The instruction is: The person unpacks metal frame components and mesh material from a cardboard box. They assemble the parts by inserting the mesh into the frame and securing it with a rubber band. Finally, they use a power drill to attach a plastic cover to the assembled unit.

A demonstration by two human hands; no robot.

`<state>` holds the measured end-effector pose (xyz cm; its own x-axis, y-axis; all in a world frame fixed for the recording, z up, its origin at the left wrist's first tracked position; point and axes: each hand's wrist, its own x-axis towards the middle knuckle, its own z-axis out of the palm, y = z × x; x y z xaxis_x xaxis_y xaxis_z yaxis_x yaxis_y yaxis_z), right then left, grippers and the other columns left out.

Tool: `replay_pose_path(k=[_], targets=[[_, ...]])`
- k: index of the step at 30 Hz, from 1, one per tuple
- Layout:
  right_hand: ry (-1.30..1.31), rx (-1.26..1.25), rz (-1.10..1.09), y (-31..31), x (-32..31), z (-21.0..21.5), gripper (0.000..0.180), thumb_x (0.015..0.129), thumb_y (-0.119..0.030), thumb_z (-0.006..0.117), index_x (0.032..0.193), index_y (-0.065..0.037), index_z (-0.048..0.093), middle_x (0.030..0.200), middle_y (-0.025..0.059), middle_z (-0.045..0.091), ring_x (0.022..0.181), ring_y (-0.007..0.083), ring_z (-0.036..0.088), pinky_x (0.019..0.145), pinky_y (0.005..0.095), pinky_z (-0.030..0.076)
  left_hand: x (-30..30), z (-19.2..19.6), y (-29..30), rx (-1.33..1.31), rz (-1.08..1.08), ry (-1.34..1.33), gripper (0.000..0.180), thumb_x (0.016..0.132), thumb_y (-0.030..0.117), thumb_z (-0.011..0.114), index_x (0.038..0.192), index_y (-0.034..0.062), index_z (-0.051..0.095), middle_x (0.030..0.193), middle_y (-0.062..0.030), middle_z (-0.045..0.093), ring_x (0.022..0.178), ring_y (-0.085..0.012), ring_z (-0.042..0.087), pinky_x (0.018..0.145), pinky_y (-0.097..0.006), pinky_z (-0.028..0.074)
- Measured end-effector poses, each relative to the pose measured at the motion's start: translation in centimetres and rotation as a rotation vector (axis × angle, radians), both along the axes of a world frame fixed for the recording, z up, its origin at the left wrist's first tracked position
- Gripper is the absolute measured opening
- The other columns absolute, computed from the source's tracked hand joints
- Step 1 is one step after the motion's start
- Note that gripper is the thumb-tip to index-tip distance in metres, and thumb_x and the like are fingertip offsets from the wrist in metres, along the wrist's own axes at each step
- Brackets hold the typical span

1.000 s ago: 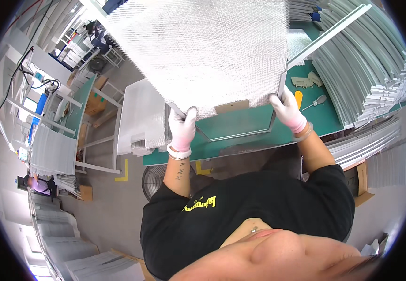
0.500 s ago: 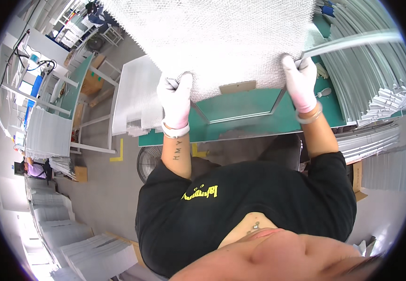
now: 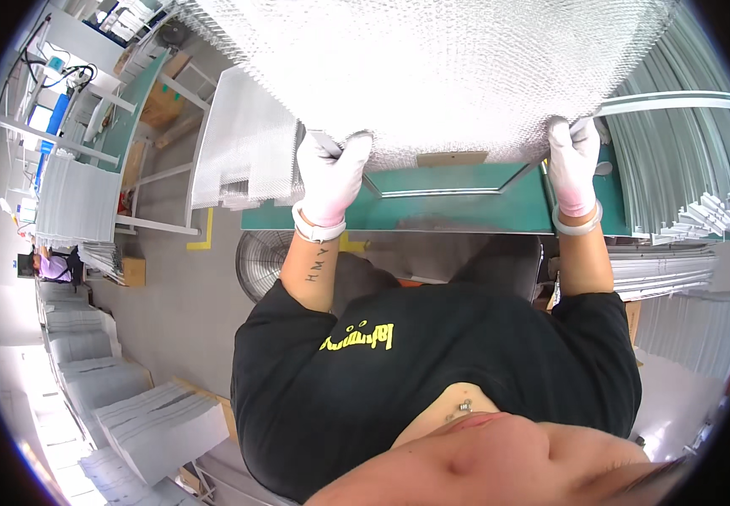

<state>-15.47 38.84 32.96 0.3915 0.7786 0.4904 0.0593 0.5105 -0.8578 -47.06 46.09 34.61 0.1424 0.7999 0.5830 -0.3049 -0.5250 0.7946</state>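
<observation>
A wide silver metal mesh sheet point(image 3: 458, 76) is held up in front of me by its near edge. My left hand point(image 3: 331, 177), in a white glove, is closed on the left corner, thumb on top. My right hand point(image 3: 573, 164), also gloved, grips the right corner in the same way. A small tan strip point(image 3: 452, 158) sits along the near edge of the sheet, between my hands. Beneath it, a thin grey metal frame point(image 3: 441, 192) lies on the green tabletop point(image 3: 483, 218); the sheet hides the frame's far side.
Stacked mesh sheets point(image 3: 247, 143) lie at the table's left end. Many long pale frame strips point(image 3: 673, 160) are stacked on the right. A floor fan point(image 3: 262, 263) stands below the table's front edge. Another green workbench point(image 3: 133, 118) is at the left; a person point(image 3: 53, 266) is far off.
Both hands have shifted to the right in the picture, and the mesh sheet with them. The sheet now reaches farther right, over part of the strip stack. Both grips are unchanged.
</observation>
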Motion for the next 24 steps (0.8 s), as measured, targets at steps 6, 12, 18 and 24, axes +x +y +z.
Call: replay_pose_path(k=[6, 12, 18, 24], targets=[[0.081, 0.062, 0.046, -0.7, -2.5, 0.3, 0.028, 0.092, -0.002, 0.057, 0.120, 0.001, 0.057, 0.106, 0.0005, 0.062, 0.092, 0.0061, 0.055, 0.082, 0.0231, 0.045, 0.0, -1.1, -0.7, 0.010, -0.004, -0.020, 0.021, 0.086, 0.004, 0.069, 0.105, -0.0023, 0.064, 0.092, -0.0032, 0.067, 0.078, -0.0079, 0.058, 0.069, -0.024, 0.048], [-0.142, -0.111, 0.055, 0.0, 1.5, -0.4, 0.023, 0.090, -0.002, 0.059, 0.112, 0.000, 0.056, 0.099, 0.0025, 0.061, 0.089, 0.0073, 0.054, 0.080, 0.0228, 0.044, -1.6, -0.4, 0.1, 0.001, 0.039, 0.201, 0.017, 0.084, 0.003, 0.071, 0.099, -0.0013, 0.064, 0.087, -0.0032, 0.067, 0.075, -0.0080, 0.059, 0.065, -0.023, 0.048], [0.176, 0.163, 0.043, 0.4, -1.5, 5.1, 0.028, 0.091, -0.004, 0.055, 0.118, 0.001, 0.051, 0.101, 0.0043, 0.058, 0.090, 0.0094, 0.053, 0.081, 0.0258, 0.044, -1.5, 3.8, 1.0, 0.055, 0.011, 0.004, 0.017, 0.093, 0.007, 0.059, 0.110, 0.0033, 0.059, 0.103, -0.0037, 0.062, 0.096, -0.0115, 0.056, 0.088, -0.030, 0.045], [-0.091, 0.067, -0.082, 1.5, -1.0, 4.2, 0.016, 0.090, -0.010, 0.062, 0.098, 0.003, 0.057, 0.068, -0.0051, 0.052, 0.057, 0.0032, 0.044, 0.050, 0.0227, 0.035, 0.5, 3.3, 2.7, 0.105, 0.184, 0.025, 0.017, 0.096, 0.006, 0.055, 0.113, 0.0040, 0.054, 0.111, -0.0046, 0.059, 0.100, -0.0110, 0.053, 0.091, -0.028, 0.042]])
